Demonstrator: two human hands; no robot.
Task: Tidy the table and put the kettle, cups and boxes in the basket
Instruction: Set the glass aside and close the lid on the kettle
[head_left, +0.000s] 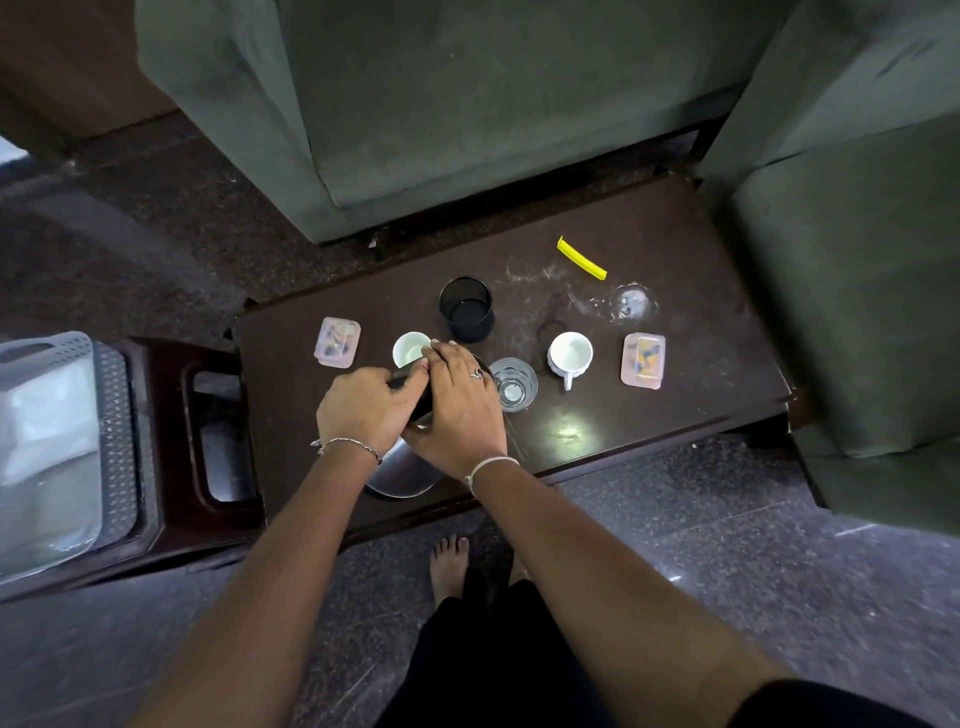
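Note:
A steel kettle (400, 475) stands at the near edge of the dark table (675, 415), mostly hidden under my hands. My left hand (363, 405) grips its black handle. My right hand (457, 405) lies flat on the lid. One white cup (410, 349) sits just behind my fingers, another white cup (570, 356) to the right. Two pink lidded boxes lie on the table, one box (337, 342) at the left and one box (643, 359) at the right. The grey basket (111, 431) rests on a stool at far left.
A black mesh holder (466, 309) stands behind the cups. A clear glass (513, 384) is right beside my right hand, a glass lid (632, 302) and a yellow clip (581, 257) lie farther back. Green sofas border the table behind and at right. My bare foot (449, 566) is below.

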